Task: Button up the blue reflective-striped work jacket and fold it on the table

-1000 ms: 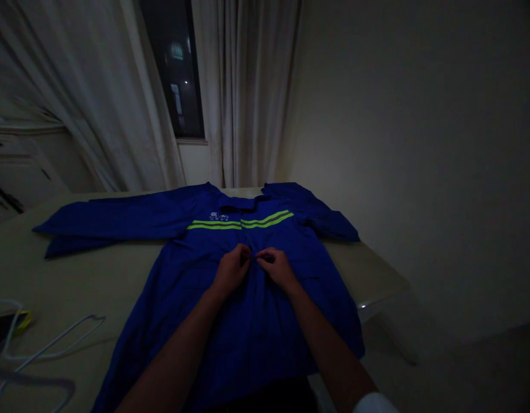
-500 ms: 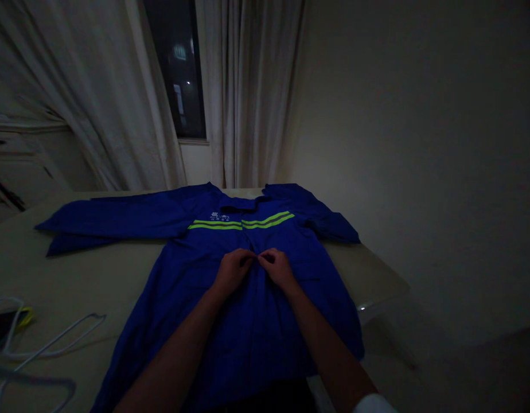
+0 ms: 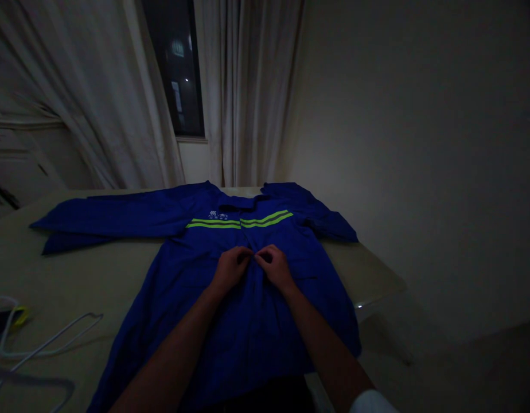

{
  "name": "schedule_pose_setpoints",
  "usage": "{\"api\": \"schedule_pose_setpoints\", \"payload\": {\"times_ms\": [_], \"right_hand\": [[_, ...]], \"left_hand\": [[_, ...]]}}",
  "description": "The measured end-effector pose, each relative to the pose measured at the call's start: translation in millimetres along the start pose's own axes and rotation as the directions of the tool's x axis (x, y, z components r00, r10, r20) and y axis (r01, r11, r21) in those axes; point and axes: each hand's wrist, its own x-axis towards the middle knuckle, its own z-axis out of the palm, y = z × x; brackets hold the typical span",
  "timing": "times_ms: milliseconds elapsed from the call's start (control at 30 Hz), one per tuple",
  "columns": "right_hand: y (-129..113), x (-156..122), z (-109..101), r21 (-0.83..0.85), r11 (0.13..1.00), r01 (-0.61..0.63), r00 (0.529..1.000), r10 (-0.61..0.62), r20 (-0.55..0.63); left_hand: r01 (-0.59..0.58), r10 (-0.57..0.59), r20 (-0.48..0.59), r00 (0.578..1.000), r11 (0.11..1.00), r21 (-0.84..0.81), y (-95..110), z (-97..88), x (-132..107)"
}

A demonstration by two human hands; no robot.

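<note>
A blue work jacket [image 3: 205, 338] with yellow-green striped bands across the chest is spread front side up, collar away from me. White print shows on its chest, left of the front opening. My left hand [image 3: 232, 267] pinches the front placket at mid-chest, below the bands. Right beside it, my right hand [image 3: 272, 265] pinches the same placket, the fingertips of both hands almost meeting. Whether a button lies between the fingers is too dark and small to tell. One sleeve reaches out to the left; the other is bent toward the right table edge.
The jacket lies on a pale table [image 3: 97, 275] whose right corner sticks out past it. At the left front are a white wire hanger [image 3: 45, 347] and a dark item with a yellow edge [image 3: 19, 318]. Curtains [image 3: 252, 92] and a dark window [image 3: 179, 69] stand behind.
The view has shifted slightly, moving everything a little to the left. Both hands stay pinched at the same spot on the placket, with hardly any movement.
</note>
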Motion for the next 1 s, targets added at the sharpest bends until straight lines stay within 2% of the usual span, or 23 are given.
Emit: {"api": "schedule_pose_setpoints", "payload": {"times_ms": [133,233,333,400,467,667,867,1000], "right_hand": [[-1,0,1,-0.005,1.000,0.028,1.000,-0.028,-0.007],[3,1,2,-0.018,0.999,-0.030,1.000,0.030,-0.006],[6,1,3,0.031,0.994,-0.107,0.992,0.104,0.064],[7,1,2,0.069,0.990,-0.122,0.987,0.113,0.116],[6,0,2,0.096,0.988,-0.119,0.985,0.105,0.138],[3,-1,2,0.121,0.986,-0.117,0.989,0.104,0.109],[12,1,4,0.190,0.972,-0.138,0.989,0.127,0.072],[16,2,5,0.179,0.971,-0.160,0.986,0.149,0.075]], "left_hand": [[0.009,-0.010,-0.024,1.000,1.000,-0.015,0,2.7,0],[-0.006,0.006,-0.033,0.999,1.000,0.007,1,3.6,-1],[-0.003,0.006,-0.056,0.998,0.999,0.049,3,3.2,-2],[0.001,0.003,-0.061,0.998,0.998,0.057,5,2.2,-2],[0.003,-0.001,-0.044,0.999,1.000,0.030,6,0.7,-2],[0.060,-0.060,0.007,0.998,0.995,-0.081,10,-2.9,-1],[0.106,-0.107,0.007,0.994,0.970,-0.219,1,0.1,3],[0.121,-0.118,0.026,0.993,0.962,-0.243,-2,-0.1,5]]}}
